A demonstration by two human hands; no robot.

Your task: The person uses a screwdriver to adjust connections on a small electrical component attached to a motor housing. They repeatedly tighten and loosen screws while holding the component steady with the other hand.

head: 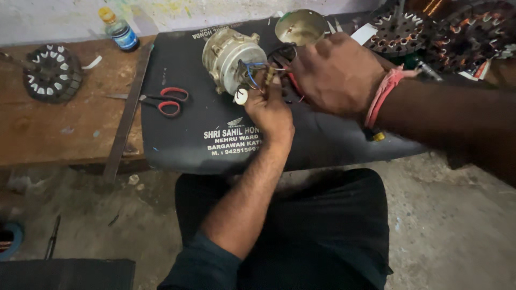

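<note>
Small pale metal motor [232,58] lying on its side on a dark mat [183,123], near the mat's far edge, with a bundle of wires [257,72], blue, red and dark, spilling from its near face. A white round plug or cap [241,96] dangling at the end of one lead, just beside the fingers.

Left hand [270,110] reaching up from below, fingers pinched closed around the wires right at the motor's face, thumb and fingertips pressed together on them. Right hand [336,72] coming in from the right, back of the hand toward the camera, fingers curled down over the same wire bundle; hard to tell exactly which strands are gripped, since the knuckles hide the fingertips. Red and pink thread band [382,95] tied around the right wrist.

Just behind the motor, a round brass-coloured metal cover [301,26], tilted, touching or nearly touching the right hand's fingers. On the mat to the left, red-handled scissors [161,100], blades reaching out over the wooden bench [59,129]. A long flat metal strip [128,113] lying along the mat's left edge. Farther left on the bench, a round dark winding core [52,72] with pale slots. At the back by the wall, a small bottle [119,29] with a yellow cap. More wound copper cores [430,29] piled at the far right. Below, dark trousers [322,225] and a rough concrete floor [446,215].
</note>
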